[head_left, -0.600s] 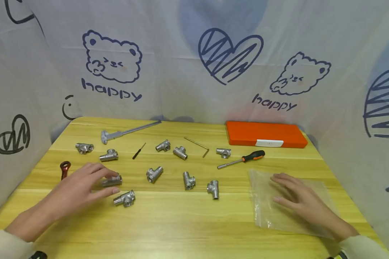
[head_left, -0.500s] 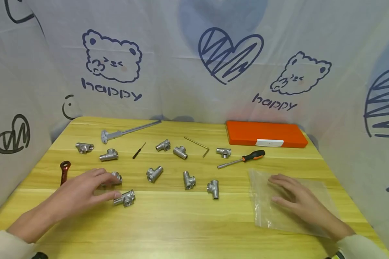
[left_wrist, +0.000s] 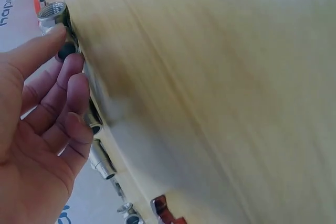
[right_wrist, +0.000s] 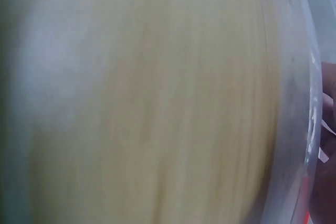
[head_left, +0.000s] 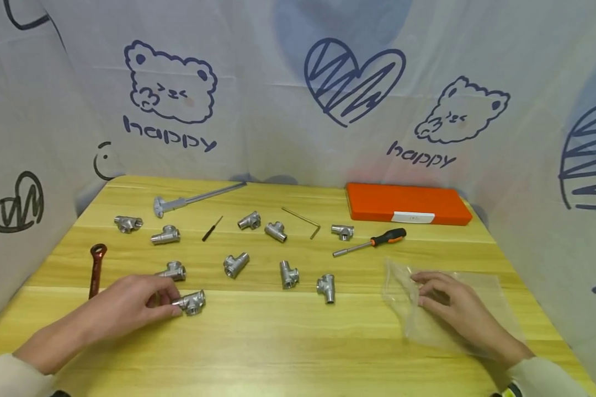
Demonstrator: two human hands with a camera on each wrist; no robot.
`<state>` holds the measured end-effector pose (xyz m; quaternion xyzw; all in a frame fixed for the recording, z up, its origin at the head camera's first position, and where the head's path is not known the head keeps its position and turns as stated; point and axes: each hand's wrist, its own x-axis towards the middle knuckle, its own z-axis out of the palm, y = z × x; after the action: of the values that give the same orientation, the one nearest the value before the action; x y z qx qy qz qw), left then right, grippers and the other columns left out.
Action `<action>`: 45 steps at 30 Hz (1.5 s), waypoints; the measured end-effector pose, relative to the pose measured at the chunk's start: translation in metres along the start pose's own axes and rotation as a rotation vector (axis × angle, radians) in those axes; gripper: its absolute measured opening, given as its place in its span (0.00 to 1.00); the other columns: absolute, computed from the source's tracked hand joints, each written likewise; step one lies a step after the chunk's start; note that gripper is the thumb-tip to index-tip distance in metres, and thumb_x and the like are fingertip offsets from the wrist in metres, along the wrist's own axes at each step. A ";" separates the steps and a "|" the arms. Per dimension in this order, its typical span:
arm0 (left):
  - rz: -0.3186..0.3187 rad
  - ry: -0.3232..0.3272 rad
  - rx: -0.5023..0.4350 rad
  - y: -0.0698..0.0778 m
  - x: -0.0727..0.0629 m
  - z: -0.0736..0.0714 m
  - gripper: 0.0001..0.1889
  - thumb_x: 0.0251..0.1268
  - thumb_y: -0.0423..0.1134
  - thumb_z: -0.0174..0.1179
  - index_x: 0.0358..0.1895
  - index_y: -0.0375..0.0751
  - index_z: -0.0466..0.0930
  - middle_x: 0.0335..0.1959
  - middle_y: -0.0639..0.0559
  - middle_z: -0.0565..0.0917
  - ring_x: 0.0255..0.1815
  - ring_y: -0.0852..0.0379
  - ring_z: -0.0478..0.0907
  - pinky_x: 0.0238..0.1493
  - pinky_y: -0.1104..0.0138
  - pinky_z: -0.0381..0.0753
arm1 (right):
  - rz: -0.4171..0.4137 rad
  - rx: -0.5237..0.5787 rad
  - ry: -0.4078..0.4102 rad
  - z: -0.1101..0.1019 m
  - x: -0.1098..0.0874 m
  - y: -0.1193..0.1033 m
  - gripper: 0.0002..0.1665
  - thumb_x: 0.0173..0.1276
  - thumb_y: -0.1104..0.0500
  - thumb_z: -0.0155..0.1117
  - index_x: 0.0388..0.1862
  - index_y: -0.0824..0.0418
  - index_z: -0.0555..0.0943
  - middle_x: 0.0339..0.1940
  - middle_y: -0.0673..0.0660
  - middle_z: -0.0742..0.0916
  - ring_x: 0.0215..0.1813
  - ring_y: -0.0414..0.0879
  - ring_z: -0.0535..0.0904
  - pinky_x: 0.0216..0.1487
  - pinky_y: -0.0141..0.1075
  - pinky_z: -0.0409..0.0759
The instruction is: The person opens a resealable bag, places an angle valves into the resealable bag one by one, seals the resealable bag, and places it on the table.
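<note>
At the left of the head view, my left hand (head_left: pixel 129 306) pinches one end of a metal pipe tee (head_left: pixel 192 303) between thumb and fingers. The left wrist view shows the same tee (left_wrist: pixel 54 18) with its threaded opening. Just behind it lies another pipe tee (head_left: pixel 174 271), partly covered by the hand. On the right, my right hand (head_left: pixel 459 309) pinches a clear plastic zip bag (head_left: pixel 402 292), whose left side is raised and bent. The bag's rim (right_wrist: pixel 312 103) curves past the fingers in the right wrist view.
Several more pipe tees (head_left: pixel 236 265) lie across the wooden table (head_left: pixel 288 353). A red wrench (head_left: pixel 96 270), a caliper (head_left: pixel 198 199), a small screwdriver (head_left: pixel 212 229), a hex key (head_left: pixel 303 220), a nut driver (head_left: pixel 370 243) and an orange case (head_left: pixel 408 204) lie around them.
My left hand has lowered toward me and its thumb and fingers have closed on the near tee. My right hand has gripped the bag and raised its left side.
</note>
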<state>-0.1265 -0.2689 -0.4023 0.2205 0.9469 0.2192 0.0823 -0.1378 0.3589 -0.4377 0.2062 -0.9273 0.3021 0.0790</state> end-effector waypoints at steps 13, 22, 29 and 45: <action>0.071 0.010 -0.208 0.062 0.050 0.006 0.10 0.74 0.49 0.72 0.47 0.47 0.90 0.36 0.63 0.90 0.34 0.69 0.82 0.35 0.71 0.84 | -0.041 0.017 0.114 0.002 0.006 -0.021 0.13 0.71 0.63 0.78 0.42 0.42 0.90 0.57 0.51 0.92 0.65 0.24 0.77 0.70 0.12 0.62; 0.189 -0.054 -0.284 0.160 0.136 0.054 0.07 0.73 0.44 0.73 0.44 0.46 0.91 0.36 0.59 0.91 0.32 0.67 0.81 0.36 0.71 0.82 | -0.047 0.064 0.140 0.010 0.010 -0.031 0.14 0.69 0.65 0.79 0.40 0.44 0.89 0.55 0.50 0.93 0.63 0.26 0.80 0.70 0.13 0.64; 0.248 -0.095 -0.254 0.207 0.176 0.084 0.07 0.76 0.45 0.71 0.45 0.46 0.92 0.38 0.57 0.93 0.32 0.69 0.82 0.38 0.74 0.81 | -0.033 0.075 0.126 0.010 0.012 -0.034 0.13 0.71 0.64 0.78 0.41 0.44 0.89 0.54 0.49 0.93 0.62 0.27 0.81 0.69 0.14 0.65; 0.220 -0.121 -0.110 0.268 0.214 0.114 0.08 0.78 0.45 0.70 0.44 0.44 0.93 0.34 0.59 0.89 0.29 0.67 0.78 0.32 0.76 0.77 | 0.068 0.140 0.090 0.003 0.009 -0.031 0.08 0.77 0.60 0.74 0.43 0.45 0.89 0.55 0.48 0.92 0.62 0.25 0.81 0.69 0.14 0.66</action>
<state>-0.1860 0.0873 -0.3954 0.3311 0.8969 0.2645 0.1265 -0.1327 0.3314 -0.4219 0.1657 -0.9060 0.3775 0.0958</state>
